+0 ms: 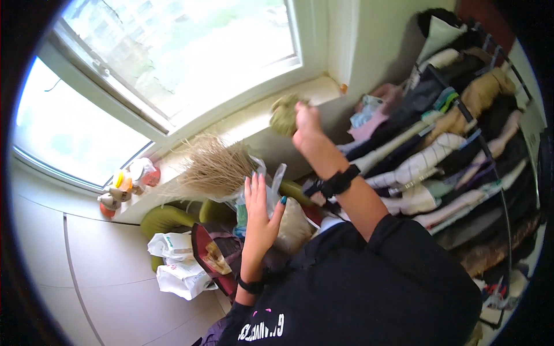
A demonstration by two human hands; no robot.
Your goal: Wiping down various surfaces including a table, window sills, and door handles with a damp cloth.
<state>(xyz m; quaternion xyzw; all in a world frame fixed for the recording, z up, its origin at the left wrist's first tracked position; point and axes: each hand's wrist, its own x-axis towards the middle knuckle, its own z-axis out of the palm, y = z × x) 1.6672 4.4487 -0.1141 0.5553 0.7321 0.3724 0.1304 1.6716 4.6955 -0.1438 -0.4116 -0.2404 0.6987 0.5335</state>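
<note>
My right hand (308, 122) is closed on a crumpled olive-green cloth (283, 115), held over the pale windowsill (248, 124). Whether the cloth touches the sill I cannot tell. My left hand (259, 212) is raised with its fingers stretched out and holds nothing. Just beyond its fingertips, a bundle of dry, straw-coloured stalks (210, 164) leans by the sill. Below and to the right of that hand sits a cream-coloured bag (293, 228), partly hidden by my arm and shirt.
Several small jars (122, 180) stand at the sill's left end. Beneath are a green rounded seat (165, 221), white plastic bags (183, 277) and a dark red bag (210, 251). A clothes rack (485, 144) packed with garments fills the right. Windows (184, 63) rise behind the sill.
</note>
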